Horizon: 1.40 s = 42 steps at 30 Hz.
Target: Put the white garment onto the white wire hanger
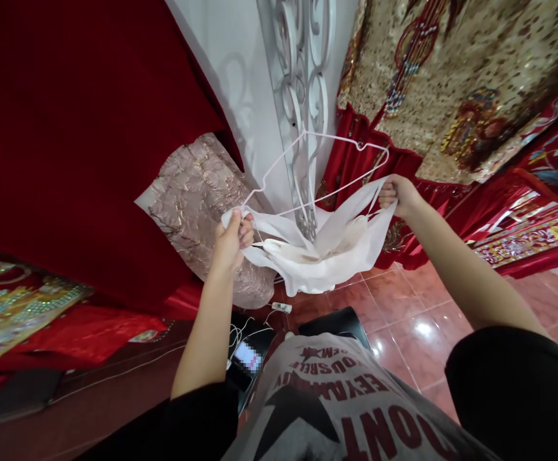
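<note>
Silky white garment sags between left hand and right hand, both clenching its straps.

I've got a grey printed T-shirt with dark red lettering, black short sleeves, left hand and right hand bare.

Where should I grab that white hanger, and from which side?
Take the white hanger by its bare upper wire, reaching in from above. It sits tilted, and its lower ends are busy: the left hand and right hand pinch the white garment there, and cloth drapes over the bottom bar. A thin wire like this probably suits a finger pinch.
</note>
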Each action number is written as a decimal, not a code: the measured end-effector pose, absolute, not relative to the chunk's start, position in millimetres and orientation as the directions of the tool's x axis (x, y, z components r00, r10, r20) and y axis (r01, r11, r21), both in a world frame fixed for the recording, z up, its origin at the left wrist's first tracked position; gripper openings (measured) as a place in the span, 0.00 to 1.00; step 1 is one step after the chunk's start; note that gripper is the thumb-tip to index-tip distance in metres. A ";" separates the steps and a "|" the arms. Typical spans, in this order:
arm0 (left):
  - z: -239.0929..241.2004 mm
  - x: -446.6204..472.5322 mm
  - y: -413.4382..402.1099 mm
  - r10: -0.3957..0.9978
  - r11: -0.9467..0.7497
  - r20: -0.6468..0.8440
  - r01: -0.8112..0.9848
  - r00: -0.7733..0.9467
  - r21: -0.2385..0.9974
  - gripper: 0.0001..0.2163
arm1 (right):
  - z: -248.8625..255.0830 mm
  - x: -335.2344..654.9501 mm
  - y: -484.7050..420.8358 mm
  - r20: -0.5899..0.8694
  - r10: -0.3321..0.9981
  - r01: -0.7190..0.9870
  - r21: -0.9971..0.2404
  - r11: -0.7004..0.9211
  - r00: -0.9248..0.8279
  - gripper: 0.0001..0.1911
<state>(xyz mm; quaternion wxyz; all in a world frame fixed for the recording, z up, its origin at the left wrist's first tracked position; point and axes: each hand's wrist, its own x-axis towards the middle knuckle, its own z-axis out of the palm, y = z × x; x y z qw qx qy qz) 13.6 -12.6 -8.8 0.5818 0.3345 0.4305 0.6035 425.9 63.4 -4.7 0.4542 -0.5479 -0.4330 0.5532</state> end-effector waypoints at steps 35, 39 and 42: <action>58.5 13.4 5.0 0.986 -0.164 0.160 -0.114 -0.047 0.980 0.10 | -78.4 275.2 39.0 0.547 0.827 0.404 -0.791 0.459 0.130 0.23; 55.9 23.4 9.6 0.996 -0.084 0.084 0.049 -0.004 0.995 0.15 | -83.0 271.1 39.2 0.538 0.835 0.434 -0.783 0.445 0.115 0.21; 52.9 18.2 15.3 0.999 -0.045 0.045 0.108 -0.002 0.993 0.16 | -82.7 271.3 40.8 0.532 0.838 0.474 -0.772 0.423 0.119 0.21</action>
